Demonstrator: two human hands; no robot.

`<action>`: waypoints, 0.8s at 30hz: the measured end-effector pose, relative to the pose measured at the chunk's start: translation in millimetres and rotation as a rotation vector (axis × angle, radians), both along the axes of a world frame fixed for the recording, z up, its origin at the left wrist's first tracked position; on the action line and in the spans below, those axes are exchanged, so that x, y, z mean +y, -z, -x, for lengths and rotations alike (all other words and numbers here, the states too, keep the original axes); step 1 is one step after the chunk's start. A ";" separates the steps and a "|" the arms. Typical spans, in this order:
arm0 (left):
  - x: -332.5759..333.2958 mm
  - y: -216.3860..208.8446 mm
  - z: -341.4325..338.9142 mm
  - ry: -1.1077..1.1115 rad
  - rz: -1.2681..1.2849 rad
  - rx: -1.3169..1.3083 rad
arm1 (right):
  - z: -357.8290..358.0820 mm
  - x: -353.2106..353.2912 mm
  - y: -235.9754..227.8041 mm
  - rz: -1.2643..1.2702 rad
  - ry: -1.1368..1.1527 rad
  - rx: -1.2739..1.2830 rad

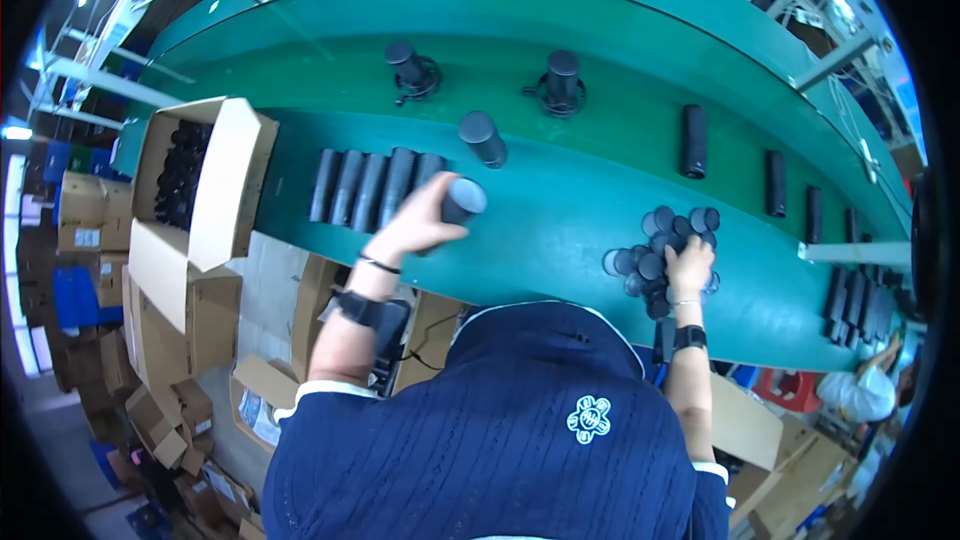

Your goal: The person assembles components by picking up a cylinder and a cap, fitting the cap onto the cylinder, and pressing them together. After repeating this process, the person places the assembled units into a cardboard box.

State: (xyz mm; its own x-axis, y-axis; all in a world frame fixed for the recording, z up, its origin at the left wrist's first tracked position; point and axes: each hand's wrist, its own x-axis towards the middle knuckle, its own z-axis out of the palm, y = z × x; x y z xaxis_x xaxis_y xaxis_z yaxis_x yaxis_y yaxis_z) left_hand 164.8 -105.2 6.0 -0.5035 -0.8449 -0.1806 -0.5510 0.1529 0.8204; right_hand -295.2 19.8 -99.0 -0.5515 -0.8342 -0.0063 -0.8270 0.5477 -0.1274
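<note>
My left hand (418, 220) is wrapped round a black cylinder (463, 198), whose greyish round end faces up. Just left of that hand, several black tubes (370, 190) lie side by side on the green bench. Beyond it a black cylinder (483, 140) stands on its own. My right hand (690, 265) is at a pile of black round caps (650, 267), its fingers curled down on a cap among them. The fingertips partly hide what they grip.
Two black cylinders on ringed bases, one left (408, 67) and one right (563, 85), stand farther back. Single black tubes (694, 142) lie in a row to the right, with a tube heap (857, 305) beyond. An open carton (222, 190) of black parts adjoins the bench's left end.
</note>
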 end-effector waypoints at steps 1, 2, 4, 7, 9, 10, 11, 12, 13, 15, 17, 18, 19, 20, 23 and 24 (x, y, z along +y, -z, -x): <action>6.1 2.4 18.8 0.051 -0.057 0.151 | 7.2 3.8 0.8 -0.054 0.062 0.003; 10.9 13.6 33.3 0.047 -0.154 0.236 | 13.3 7.4 7.3 -0.017 0.070 -0.006; 18.7 38.0 58.9 0.040 -0.302 0.389 | 22.4 5.2 17.5 -0.026 0.052 -0.021; 26.9 59.1 89.5 0.020 -0.375 0.520 | 27.9 6.1 22.2 0.051 -0.031 0.034; 29.2 68.7 106.7 -0.076 -0.639 0.671 | 33.3 8.6 22.5 0.083 -0.040 -0.145; 29.8 73.8 113.2 -0.080 -0.645 0.697 | 30.3 11.9 22.1 0.261 -0.123 -0.084; 30.5 78.3 118.0 -0.073 -0.652 0.698 | 29.4 14.9 20.4 0.257 -0.115 -0.080; 31.2 82.5 122.4 -0.068 -0.647 0.679 | 26.6 17.2 20.2 0.362 -0.004 -0.502; 31.3 85.3 125.8 -0.068 -0.642 0.660 | 17.3 15.3 13.6 0.459 0.109 -0.926; 34.6 85.6 130.2 -0.056 -0.654 0.645 | -11.7 12.8 -12.3 0.409 0.254 -1.348; 36.3 80.3 136.3 -0.035 -0.666 0.630 | -33.5 13.7 -13.6 0.502 0.139 -1.618; 36.4 77.0 138.7 0.066 -0.684 0.625 | -43.7 14.1 -15.3 0.552 0.076 -1.500; 36.4 69.9 141.8 0.168 -0.703 0.618 | -54.9 15.0 -19.7 0.597 0.018 -1.381; 36.4 49.9 144.0 0.261 -0.772 0.643 | -64.6 10.7 -31.9 0.624 -0.264 -1.070; 39.7 34.6 154.2 0.453 -0.772 0.722 | -89.2 4.7 -74.5 0.509 -0.527 -0.496; 41.3 33.7 156.8 0.454 -0.773 0.722 | -91.3 3.4 -75.3 0.508 -0.526 -0.495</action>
State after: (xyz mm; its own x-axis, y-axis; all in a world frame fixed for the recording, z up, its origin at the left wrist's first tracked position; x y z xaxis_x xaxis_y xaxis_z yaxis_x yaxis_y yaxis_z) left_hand 8.0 -63.9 -27.6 -0.9299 -0.3486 -0.1173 0.0629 -0.4649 0.8831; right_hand -203.9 23.2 -23.7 -0.1277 -0.9460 0.2979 -0.7411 -0.1086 -0.6625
